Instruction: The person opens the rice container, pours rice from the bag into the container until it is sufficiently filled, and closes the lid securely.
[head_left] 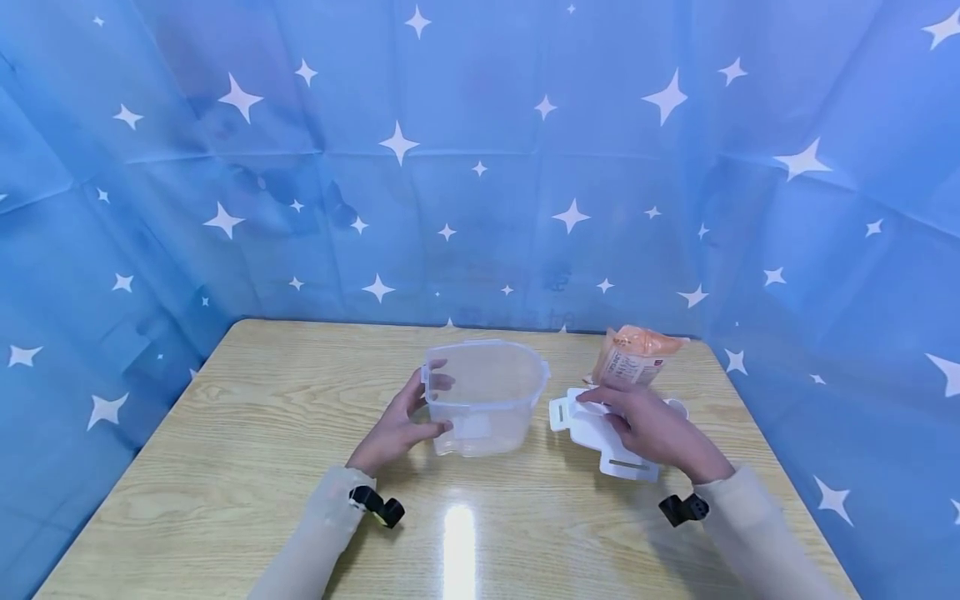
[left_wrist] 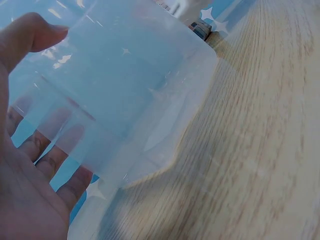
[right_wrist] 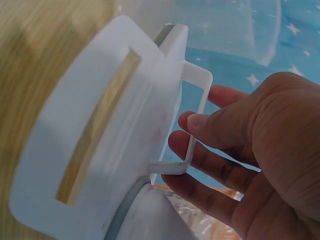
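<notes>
A clear plastic container (head_left: 480, 429) stands over the middle of the table with its wide rim up. My left hand (head_left: 401, 429) holds its left side, the thumb (left_wrist: 47, 37) on the near wall and the other fingers spread along the side, partly seen through the plastic. To its right, a white lid (head_left: 588, 427) with slotted locking flaps is tilted above the table. My right hand (head_left: 648, 423) pinches the lid's looped handle (right_wrist: 197, 75) between thumb and fingers. Part of the lid is hidden under that hand in the head view.
Behind the right hand, an orange and clear food packet (head_left: 637, 354) sits near the table's back right corner. The wooden table (head_left: 225, 458) ends against a blue curtain (head_left: 480, 208) with white stars at the back and sides.
</notes>
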